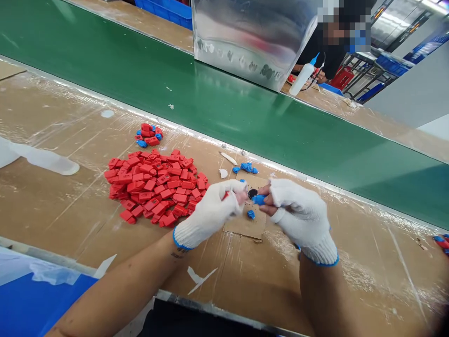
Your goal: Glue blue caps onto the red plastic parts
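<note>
White fingerless gloves with blue cuffs cover both my hands. My left hand [226, 199] is closed on a small red plastic part [225, 194], mostly hidden by the fingers. Opposite it, my right hand [298, 210] pinches a small blue plastic piece [258, 200]. A round black spot [252, 193] shows between the hands, above a piece of cardboard [242, 228]. One loose blue piece [250, 214] lies on the cardboard, and several more blue pieces [245, 167] sit behind it. To the left of my left hand spreads a large pile of red plastic parts [157, 187].
A smaller cluster of red and blue parts [149, 135] lies behind the pile. Beyond the brown table runs a green conveyor belt [140, 70] under a metal hood [245, 47]. Across it, a person sits near a white squeeze bottle [301, 80]. Red and blue parts [442, 242] lie at far right.
</note>
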The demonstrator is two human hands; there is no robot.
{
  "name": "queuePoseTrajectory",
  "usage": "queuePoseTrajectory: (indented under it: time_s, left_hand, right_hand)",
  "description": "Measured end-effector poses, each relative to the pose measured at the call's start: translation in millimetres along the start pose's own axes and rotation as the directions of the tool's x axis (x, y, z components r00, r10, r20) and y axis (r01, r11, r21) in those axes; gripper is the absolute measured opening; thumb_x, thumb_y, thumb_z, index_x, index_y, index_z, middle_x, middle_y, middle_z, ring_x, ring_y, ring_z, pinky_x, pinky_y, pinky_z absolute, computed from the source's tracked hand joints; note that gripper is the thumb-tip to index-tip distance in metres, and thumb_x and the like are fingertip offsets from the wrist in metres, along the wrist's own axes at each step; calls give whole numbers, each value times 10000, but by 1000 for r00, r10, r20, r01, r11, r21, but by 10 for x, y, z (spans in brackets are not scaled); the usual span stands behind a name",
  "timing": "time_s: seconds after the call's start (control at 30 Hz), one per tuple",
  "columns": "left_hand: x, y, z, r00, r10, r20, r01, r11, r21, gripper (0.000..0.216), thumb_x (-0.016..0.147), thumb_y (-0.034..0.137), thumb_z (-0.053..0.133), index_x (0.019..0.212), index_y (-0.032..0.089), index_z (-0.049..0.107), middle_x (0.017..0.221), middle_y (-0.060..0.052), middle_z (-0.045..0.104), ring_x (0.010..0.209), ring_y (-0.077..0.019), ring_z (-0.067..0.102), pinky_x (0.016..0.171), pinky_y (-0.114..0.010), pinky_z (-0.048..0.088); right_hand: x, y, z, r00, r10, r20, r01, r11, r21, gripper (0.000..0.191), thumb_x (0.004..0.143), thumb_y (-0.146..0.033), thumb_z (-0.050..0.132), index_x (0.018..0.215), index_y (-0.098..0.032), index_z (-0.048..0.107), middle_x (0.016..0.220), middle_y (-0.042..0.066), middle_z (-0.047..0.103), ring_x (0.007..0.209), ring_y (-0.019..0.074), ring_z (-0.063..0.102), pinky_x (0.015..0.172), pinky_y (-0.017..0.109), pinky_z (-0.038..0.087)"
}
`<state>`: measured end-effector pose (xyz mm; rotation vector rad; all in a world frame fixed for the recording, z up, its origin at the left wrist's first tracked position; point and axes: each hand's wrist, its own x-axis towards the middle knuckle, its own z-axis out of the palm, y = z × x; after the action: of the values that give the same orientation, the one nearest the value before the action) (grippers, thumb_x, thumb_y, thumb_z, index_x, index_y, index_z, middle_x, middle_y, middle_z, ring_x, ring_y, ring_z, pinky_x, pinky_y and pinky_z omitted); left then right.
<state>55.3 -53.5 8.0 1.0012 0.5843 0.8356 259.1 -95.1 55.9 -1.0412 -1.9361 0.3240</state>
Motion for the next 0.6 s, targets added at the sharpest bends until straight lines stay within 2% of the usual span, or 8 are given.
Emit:
queuePoseTrajectory:
  time_s: [0.1,0.2,0.27,0.37,0.47,0.6]
  left_hand:
    - [67,90,-91,995,0,-95,-22,973,-231,441,876,651,631,872,212,593,611,35,447,511,-112,355,465,-250,252]
    - [124,163,-182,984,-11,-178,-49,944,-328,282,924,485,604,955,205,599,691,19,496,558,-116,445,477,-229,317]
    - [151,178,-201,976,-28,-216,-48,940,-339,132,922,308,613,996,200,594,731,22,537,577,-100,481,483,-204,344]
    - [181,164,-181,968,3,-252,-82,950,-302,157,915,187,652,1061,194,596,812,15,639,607,-84,535,500,-187,397]
    - [210,138,-161,957,46,-285,-125,957,-263,183,949,218,696,1095,189,589,853,-3,714,592,-77,560,502,-186,420]
    - [236,117,-175,957,47,-287,-127,956,-266,184,1019,342,662,1055,183,576,831,-26,746,564,-89,600,494,-202,428]
  right_hand:
    - [12,84,-98,996,80,47,-73,987,-141,187,918,-95,681,806,-243,662,840,-6,722,772,166,690,714,309,572]
    - [36,170,-84,969,145,199,-100,970,-220,244,866,-11,515,786,-224,602,796,-14,653,731,133,598,690,274,491]
    - [51,211,-28,940,186,285,-119,964,-238,260,805,6,445,779,-220,571,780,-17,612,716,126,552,696,272,458]
    - [63,243,50,904,243,353,-165,957,-237,249,774,-6,432,776,-223,555,761,-14,583,719,140,539,713,286,450]
    - [57,254,78,891,266,368,-200,957,-209,230,780,-16,455,782,-227,547,763,-10,590,742,155,568,739,298,466]
    - [26,290,70,873,312,374,-241,944,-226,239,758,-11,448,794,-229,541,771,-17,582,739,148,563,754,298,465]
